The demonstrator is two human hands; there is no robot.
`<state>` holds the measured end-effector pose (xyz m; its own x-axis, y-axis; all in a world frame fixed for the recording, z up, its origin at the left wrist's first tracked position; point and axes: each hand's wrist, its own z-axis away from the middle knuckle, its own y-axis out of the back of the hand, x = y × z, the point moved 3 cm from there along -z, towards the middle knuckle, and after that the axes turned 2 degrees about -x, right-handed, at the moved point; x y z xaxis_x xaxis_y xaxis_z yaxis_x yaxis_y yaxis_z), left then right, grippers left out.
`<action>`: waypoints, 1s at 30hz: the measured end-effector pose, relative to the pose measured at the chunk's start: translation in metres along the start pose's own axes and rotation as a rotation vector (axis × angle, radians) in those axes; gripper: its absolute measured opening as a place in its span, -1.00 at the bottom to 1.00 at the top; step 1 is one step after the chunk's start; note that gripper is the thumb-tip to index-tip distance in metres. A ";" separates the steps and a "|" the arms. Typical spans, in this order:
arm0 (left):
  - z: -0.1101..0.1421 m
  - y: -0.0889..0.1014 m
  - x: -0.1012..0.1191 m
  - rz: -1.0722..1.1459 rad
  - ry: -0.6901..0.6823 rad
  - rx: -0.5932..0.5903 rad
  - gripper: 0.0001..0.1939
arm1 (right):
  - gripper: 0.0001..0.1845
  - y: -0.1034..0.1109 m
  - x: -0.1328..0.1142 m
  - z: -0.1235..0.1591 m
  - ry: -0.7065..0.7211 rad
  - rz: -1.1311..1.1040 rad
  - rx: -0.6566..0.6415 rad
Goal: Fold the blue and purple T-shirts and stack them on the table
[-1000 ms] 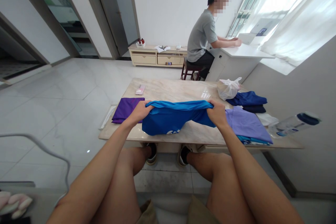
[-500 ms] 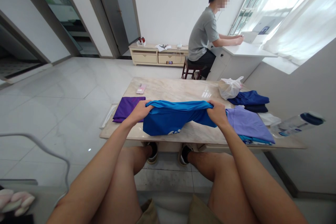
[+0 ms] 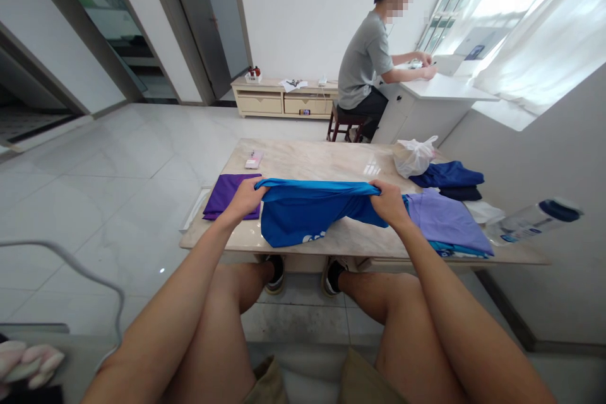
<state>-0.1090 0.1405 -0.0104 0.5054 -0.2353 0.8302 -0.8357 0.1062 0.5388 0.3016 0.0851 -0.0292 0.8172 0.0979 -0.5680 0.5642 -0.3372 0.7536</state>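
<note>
A blue garment (image 3: 303,218) with white lettering hangs between my hands over the marble-topped table (image 3: 307,164). Its upper edge is pulled nearly straight, and the lower part droops towards the tabletop. My left hand (image 3: 245,197) is closed on the left corner, beside a folded purple cloth (image 3: 226,192). The right corner is gripped in my right hand (image 3: 388,201), close to a folded lavender garment (image 3: 442,218). That garment lies on top of a patterned blue one (image 3: 457,251).
A white plastic bag (image 3: 413,156), dark blue folded clothes (image 3: 447,173) and a clear bottle (image 3: 534,221) occupy the table's right side. A small pink packet (image 3: 254,160) lies at the back left. Beyond the table, a person (image 3: 364,63) sits at a white desk (image 3: 447,89).
The garment's upper edge is drawn flatter and tighter, and my left hand has shifted slightly left and up. The seated person's hands have moved a little.
</note>
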 end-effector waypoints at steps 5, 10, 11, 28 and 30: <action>0.004 -0.006 -0.013 -0.093 0.001 -0.154 -0.67 | -0.55 -0.009 -0.001 0.005 0.045 -0.004 -0.265; 0.010 -0.013 -0.019 -0.121 -0.009 -0.268 -0.67 | -0.49 -0.012 -0.001 0.006 0.017 0.064 -0.357; 0.010 -0.012 -0.018 -0.126 -0.011 -0.243 -0.67 | -0.50 -0.011 -0.001 0.005 0.009 0.078 -0.330; 0.004 -0.002 -0.014 -0.189 -0.040 -0.118 -0.68 | -0.62 -0.013 0.015 -0.002 -0.005 0.094 -0.197; 0.005 -0.002 -0.014 -0.190 -0.028 -0.132 -0.67 | -0.62 -0.013 0.015 -0.002 -0.003 0.095 -0.192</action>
<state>-0.1160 0.1388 -0.0238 0.6430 -0.2897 0.7090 -0.6901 0.1823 0.7004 0.3067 0.0926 -0.0464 0.8677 0.0711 -0.4920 0.4968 -0.1599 0.8530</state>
